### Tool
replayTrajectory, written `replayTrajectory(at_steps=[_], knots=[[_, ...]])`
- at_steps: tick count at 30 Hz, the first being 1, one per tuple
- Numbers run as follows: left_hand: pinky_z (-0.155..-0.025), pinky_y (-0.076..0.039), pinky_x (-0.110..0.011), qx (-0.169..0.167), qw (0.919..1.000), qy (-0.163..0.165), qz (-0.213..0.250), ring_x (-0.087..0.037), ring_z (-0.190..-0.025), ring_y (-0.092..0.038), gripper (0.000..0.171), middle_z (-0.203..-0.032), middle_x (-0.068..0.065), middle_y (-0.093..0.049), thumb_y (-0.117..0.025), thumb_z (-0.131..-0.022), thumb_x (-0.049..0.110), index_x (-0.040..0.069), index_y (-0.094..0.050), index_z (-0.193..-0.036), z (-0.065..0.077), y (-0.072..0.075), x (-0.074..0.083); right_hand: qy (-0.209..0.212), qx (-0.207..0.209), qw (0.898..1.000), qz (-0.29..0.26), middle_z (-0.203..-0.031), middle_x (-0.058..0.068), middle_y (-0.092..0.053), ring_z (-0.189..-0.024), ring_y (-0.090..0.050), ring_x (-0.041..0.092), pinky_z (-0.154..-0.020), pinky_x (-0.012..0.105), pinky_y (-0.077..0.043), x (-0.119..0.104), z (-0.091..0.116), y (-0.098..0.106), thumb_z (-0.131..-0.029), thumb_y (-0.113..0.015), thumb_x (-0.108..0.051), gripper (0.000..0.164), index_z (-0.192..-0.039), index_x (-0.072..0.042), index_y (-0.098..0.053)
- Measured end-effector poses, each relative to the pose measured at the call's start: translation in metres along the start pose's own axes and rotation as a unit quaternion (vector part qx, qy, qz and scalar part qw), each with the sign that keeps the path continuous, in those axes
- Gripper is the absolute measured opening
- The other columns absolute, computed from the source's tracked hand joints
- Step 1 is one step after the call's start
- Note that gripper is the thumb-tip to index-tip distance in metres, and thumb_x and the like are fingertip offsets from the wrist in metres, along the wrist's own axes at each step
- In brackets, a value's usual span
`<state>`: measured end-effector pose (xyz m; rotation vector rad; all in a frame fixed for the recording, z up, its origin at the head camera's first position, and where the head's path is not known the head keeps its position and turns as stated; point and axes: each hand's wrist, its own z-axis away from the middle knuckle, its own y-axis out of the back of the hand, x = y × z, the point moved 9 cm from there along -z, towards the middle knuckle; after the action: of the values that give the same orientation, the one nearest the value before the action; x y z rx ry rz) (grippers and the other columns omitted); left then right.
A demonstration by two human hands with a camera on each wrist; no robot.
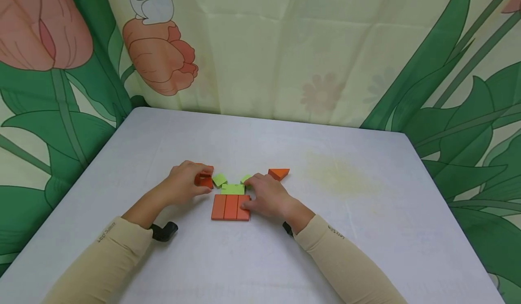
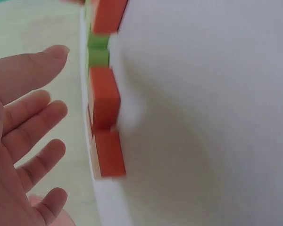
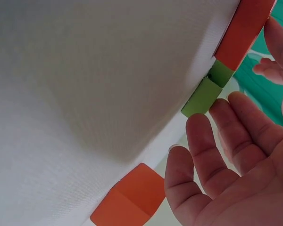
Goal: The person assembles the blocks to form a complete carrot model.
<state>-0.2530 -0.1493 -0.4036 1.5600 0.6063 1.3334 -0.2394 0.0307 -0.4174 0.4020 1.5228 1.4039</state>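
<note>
My left hand (image 1: 182, 185) is at the orange blocks (image 1: 206, 182) on the left of a flat block pattern. In the left wrist view its fingers are spread loosely beside two orange blocks (image 2: 105, 99), gripping neither. My right hand (image 1: 268, 195) reaches over the pattern's right side, fingertips right at a small green block (image 1: 245, 178) and thumb over the row of orange rectangular blocks (image 1: 230, 207). Its fingers are loosely bent in the right wrist view, near the green block (image 3: 203, 96). A notched green block (image 1: 233, 189) and a tilted green block (image 1: 220, 180) lie between the hands.
An orange triangular block (image 1: 278, 173) lies just beyond the right hand. Everything rests on a white-covered table (image 1: 366, 240). Behind its far edge hangs a floral curtain (image 1: 260, 59). Black camera mounts (image 1: 164, 231) sit at both wrists.
</note>
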Motion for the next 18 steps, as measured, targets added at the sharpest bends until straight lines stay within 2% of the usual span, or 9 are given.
replayTrajectory(at_steps=[5, 10, 18], knots=[[-0.097, -0.038, -0.060, -0.007, 0.9998, 0.018, 0.002, -0.036, -0.118, -0.049, 0.045, -0.119, -0.010, -0.064, -0.081, -0.085, 0.017, 0.008, -0.067, -0.127, 0.001, 0.003, -0.012, 0.001, 0.001, 1.000, 0.001, -0.130, 0.007, -0.058, -0.120, -0.052, 0.027, -0.101, 0.039, -0.044, 0.001, 0.000, -0.001, -0.090, -0.074, -0.038, 0.057, -0.135, -0.007, -0.059], [-0.092, -0.040, -0.057, -0.011, 0.9999, 0.011, -0.002, -0.035, -0.113, -0.051, 0.034, -0.111, -0.007, -0.066, -0.079, -0.086, 0.012, 0.008, -0.070, -0.119, 0.002, -0.001, -0.014, 0.000, -0.001, 1.000, 0.001, -0.131, 0.007, -0.058, -0.120, -0.052, 0.026, -0.101, 0.039, -0.044, 0.001, 0.000, -0.002, -0.090, -0.074, -0.038, 0.057, -0.136, -0.007, -0.059], [-0.095, -0.040, -0.055, -0.012, 0.9994, 0.026, -0.019, -0.032, -0.112, -0.051, 0.026, -0.106, -0.003, -0.069, -0.077, -0.087, 0.008, 0.008, -0.072, -0.113, 0.009, -0.004, -0.016, -0.004, -0.004, 1.000, 0.000, -0.132, 0.006, -0.057, -0.121, -0.051, 0.026, -0.102, 0.039, -0.044, 0.002, 0.000, -0.002, -0.091, -0.074, -0.038, 0.058, -0.137, -0.007, -0.058]])
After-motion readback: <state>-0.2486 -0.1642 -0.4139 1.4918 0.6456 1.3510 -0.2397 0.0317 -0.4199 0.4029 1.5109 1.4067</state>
